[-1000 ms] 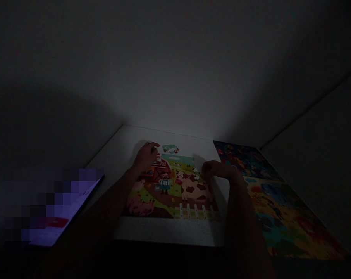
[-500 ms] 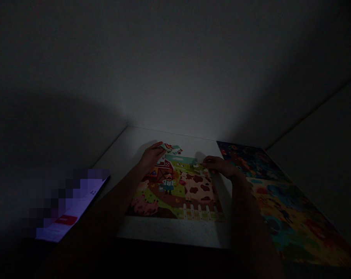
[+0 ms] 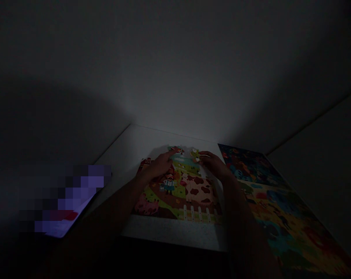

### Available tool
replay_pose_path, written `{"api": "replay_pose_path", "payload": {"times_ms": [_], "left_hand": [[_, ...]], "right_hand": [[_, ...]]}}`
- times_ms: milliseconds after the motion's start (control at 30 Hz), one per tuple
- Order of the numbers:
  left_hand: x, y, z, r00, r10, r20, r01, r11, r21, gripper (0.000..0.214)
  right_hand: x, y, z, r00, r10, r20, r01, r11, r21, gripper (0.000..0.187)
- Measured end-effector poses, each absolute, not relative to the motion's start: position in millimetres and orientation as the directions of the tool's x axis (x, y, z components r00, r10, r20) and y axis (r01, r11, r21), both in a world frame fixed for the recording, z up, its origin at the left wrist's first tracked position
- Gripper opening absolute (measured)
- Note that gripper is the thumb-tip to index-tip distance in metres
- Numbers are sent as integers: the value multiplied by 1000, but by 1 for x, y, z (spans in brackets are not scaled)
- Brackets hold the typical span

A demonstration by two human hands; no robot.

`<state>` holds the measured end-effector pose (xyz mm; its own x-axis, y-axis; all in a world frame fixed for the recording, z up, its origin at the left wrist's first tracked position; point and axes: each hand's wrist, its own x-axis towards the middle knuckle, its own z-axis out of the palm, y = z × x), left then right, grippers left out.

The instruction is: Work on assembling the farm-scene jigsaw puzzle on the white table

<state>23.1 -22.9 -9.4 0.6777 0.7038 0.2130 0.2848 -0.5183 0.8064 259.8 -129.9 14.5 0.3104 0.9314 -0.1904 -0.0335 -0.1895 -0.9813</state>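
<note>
In dim light, a left hand extends over loose pieces, its grip unclear; the farm puzzle lies mostly joined on the white table, upper edge apparently incomplete, a green piece pinched by the right hand.

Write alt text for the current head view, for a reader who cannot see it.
In dim light, a person's right hand pinches a green puzzle piece near the top of a farm puzzle on a pale table, while the left hand has a finger at another piece. A lit screen glows at left; two colourful pictures lie at right.
</note>
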Motion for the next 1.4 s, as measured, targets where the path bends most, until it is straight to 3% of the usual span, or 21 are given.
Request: {"api": "replay_pose_path", "payload": {"times_ms": [333,600,867,1033,1233,1400], "left_hand": [[10,-10,4,578,775,254,626,-621,472,39],[7,-14,-4,592,766,252,691,-643,331,41],[5,-8,-3,543,801,253,714,-599,362,38],[4,-2,-2,528,803,275,697,-595,401,32],[11,-1,-3,482,831,276,644,-550,531,35],[13,0,-6,485,822,299,601,-561,569,36]], "right_hand": [[209,-109,4,374,897,-237,-192,-175,-966,36],[213,-99,-9,400,894,-201,-292,-83,-953,34],[211,-89,-10,335,931,-145,-345,-22,-938,28],[205,-86,-8,278,949,-151,-363,-42,-931,37],[197,-93,-4,166,980,-107,-133,-85,-987,42],[190,-95,0,272,952,-137,15,-147,-989,56]]}}
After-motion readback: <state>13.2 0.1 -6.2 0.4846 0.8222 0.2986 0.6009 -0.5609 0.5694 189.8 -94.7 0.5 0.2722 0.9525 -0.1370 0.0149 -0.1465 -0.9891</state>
